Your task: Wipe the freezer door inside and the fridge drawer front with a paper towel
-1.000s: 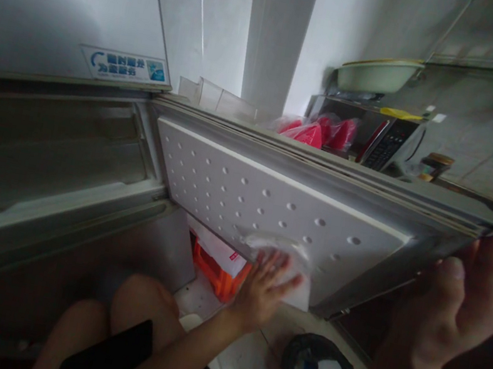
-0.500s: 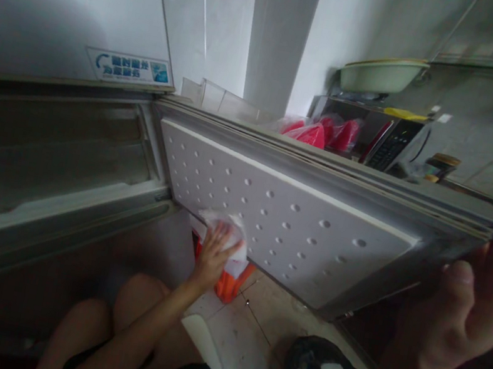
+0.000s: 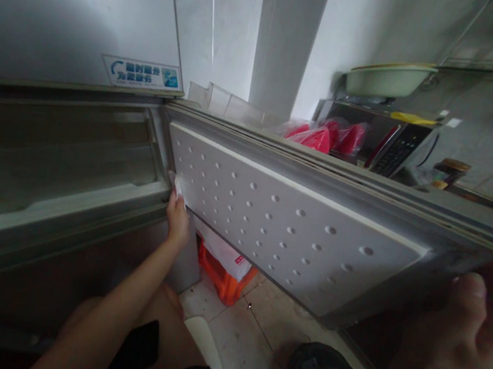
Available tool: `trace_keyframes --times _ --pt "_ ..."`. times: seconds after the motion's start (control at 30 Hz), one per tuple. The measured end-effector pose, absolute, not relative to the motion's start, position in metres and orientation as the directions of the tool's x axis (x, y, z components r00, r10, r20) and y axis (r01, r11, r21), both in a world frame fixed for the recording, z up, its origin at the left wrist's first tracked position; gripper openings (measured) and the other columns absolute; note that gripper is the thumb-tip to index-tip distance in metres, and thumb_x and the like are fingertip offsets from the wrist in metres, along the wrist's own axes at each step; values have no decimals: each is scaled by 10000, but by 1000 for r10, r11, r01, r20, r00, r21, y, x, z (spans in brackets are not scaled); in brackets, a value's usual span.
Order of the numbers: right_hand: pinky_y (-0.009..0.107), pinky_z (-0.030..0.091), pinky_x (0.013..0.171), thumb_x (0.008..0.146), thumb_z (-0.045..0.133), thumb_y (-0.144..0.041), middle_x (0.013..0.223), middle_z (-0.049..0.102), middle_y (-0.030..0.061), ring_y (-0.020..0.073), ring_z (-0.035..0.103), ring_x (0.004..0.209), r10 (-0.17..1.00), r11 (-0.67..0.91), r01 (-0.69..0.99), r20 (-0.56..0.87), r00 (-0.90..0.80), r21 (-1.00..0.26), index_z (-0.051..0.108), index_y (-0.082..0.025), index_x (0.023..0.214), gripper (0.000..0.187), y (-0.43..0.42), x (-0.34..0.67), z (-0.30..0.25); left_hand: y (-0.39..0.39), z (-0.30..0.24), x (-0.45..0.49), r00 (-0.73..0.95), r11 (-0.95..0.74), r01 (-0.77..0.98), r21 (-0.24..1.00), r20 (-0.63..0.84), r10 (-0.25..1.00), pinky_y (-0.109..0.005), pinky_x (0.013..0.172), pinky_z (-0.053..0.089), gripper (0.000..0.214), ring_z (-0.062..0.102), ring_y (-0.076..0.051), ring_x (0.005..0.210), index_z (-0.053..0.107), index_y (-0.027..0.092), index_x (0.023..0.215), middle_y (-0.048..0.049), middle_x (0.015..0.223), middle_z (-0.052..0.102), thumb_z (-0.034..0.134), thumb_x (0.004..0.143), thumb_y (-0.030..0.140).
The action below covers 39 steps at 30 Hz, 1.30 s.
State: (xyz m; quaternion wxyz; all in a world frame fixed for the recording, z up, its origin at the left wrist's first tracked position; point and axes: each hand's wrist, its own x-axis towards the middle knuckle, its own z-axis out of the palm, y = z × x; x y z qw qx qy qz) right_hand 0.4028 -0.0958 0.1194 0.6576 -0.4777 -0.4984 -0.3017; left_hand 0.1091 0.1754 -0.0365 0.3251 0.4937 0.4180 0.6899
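Observation:
A fridge door (image 3: 288,217) stands swung open, its pale inner panel dotted with rows of round dimples. My left hand (image 3: 178,218) is at the panel's hinge-side edge, closed on a white cloth (image 3: 178,187) that is mostly hidden by the fingers; it could be a paper wipe. My right hand (image 3: 485,316) grips the door's free outer edge at the far right, thumb on the near face and fingers over the end. To the left is the fridge's open compartment (image 3: 48,143), dim inside.
Below the door is an orange stool (image 3: 228,288) with a white bag (image 3: 228,259) on it. A black-lined bin (image 3: 295,365) stands on the tiled floor. Behind the door are red items in plastic (image 3: 314,138), a microwave (image 3: 398,151) and a pale green basin (image 3: 389,81).
My left hand has moved left with the white cloth, from the panel's lower middle to its hinge-side edge. My right hand keeps its grip on the door. The view has shifted slightly.

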Motion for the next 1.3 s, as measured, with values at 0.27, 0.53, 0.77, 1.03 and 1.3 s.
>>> trace_keyframes --times 0.27,0.53,0.77,1.03,1.3 --pt "586 304 1129 857 527 -349 1409 536 47 326 471 1324 72 376 852 928 366 -365 480 -221 1406 566 -95 397 120 61 -49 171 25 -685 115 719 688 726 -411 1216 137 537 149 -193 1480 384 316 1460 24 1601 203 355 954 139" --pt "615 334 1090 877 510 -366 1399 546 46 332 490 1306 85 404 820 909 407 -405 496 -234 1389 529 -97 395 120 7 -27 214 533 -985 170 -18 842 77 -458 1213 139 519 120 -206 1486 407 274 1441 -9 1533 381 374 956 93" --pt "607 330 1096 891 511 -359 1388 558 59 325 493 1305 106 446 788 899 425 -425 504 -242 1382 505 -98 388 123 -25 0 245 707 -968 2 -252 685 -176 -412 1214 189 405 249 -148 1446 511 263 1364 68 1488 446 353 993 222" --pt "639 287 1109 863 540 -391 1370 575 50 343 486 1306 75 481 794 919 386 -372 521 -245 1372 530 -95 398 119 17 -45 213 728 -932 -49 -358 627 -279 -367 1228 61 396 265 -121 1439 526 267 1351 87 1501 413 412 977 200" --pt "701 288 1064 854 531 -444 1378 559 108 402 481 1294 70 433 811 912 405 -393 503 -205 1391 589 -95 400 118 96 -50 127 814 -972 72 -226 576 -73 -388 1213 51 463 336 -122 1412 498 305 1374 21 1351 601 381 969 113"
